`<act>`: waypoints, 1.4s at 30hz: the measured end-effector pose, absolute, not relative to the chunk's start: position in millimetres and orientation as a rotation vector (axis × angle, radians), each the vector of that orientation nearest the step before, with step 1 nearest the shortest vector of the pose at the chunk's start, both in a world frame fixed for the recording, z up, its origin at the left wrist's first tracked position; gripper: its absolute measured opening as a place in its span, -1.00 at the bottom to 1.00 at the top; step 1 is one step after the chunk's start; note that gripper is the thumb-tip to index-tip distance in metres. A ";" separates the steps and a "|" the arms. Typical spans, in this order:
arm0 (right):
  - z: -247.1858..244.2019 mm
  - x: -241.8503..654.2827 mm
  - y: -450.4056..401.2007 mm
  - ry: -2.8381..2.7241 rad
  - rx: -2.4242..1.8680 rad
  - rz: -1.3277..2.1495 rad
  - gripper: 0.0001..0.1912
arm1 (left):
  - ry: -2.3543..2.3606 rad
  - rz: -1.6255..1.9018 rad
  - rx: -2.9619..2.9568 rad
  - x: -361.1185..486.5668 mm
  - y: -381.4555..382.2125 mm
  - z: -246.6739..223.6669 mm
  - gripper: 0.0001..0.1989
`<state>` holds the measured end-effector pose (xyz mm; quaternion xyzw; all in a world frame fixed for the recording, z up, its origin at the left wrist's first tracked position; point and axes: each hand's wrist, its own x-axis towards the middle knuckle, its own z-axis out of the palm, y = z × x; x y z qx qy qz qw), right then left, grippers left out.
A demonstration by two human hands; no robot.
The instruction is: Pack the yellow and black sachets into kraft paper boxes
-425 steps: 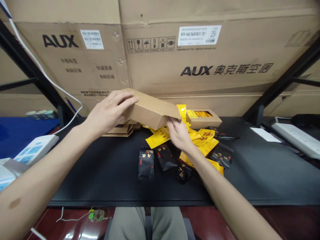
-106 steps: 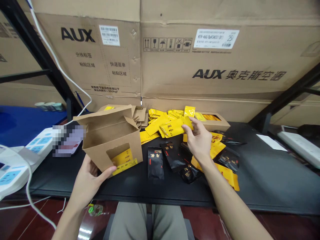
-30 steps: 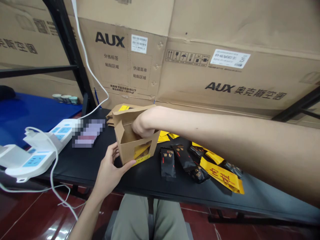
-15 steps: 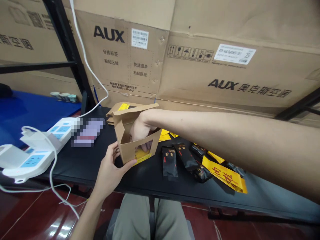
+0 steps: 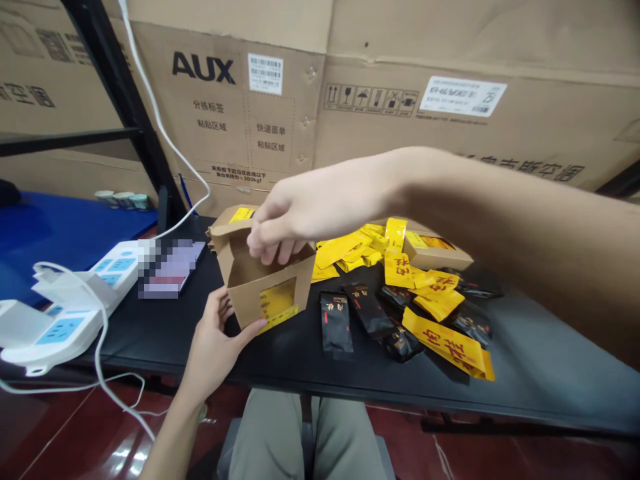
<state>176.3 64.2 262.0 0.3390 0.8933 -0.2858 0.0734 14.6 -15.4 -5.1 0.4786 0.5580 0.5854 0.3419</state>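
An open brown cardboard box is gripped at its lower left by the left hand. The right hand, loosely curled, any hold hidden, is over the opening; inside, below it, lies a flat yellow foil packet.

Single head-worn camera, facing forward and down across black table; hands near, large cartons behind.
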 end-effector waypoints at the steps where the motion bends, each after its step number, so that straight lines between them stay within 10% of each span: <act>1: 268.9 188.4 60.2 2.747 1.038 -0.842 -0.75 | 1.455 1.520 1.241 14.6 -15.6 -5.1 -0.28; 15: 159.2 334.6 101.6 2.860 2.052 -0.291 -0.65 | 1.494 1.543 1.139 17.8 -16.4 -0.7 -0.27; 23: 68.6 326.3 130.7 2.765 1.845 0.043 -0.28 | 1.525 1.552 1.104 17.6 -16.8 -0.5 -0.23; 27: 60.0 318.6 131.8 2.772 1.848 0.199 -0.19 | 1.538 1.543 1.103 17.6 -16.9 -1.1 -0.23; 33: 64.0 310.8 126.4 2.801 1.913 0.303 -0.62 | 1.565 1.529 1.136 16.7 -17.7 -1.6 -0.23; 42: 115.3 379.5 129.0 2.535 2.725 -0.103 -0.52 | 1.555 1.532 1.112 18.2 -18.5 0.6 -0.23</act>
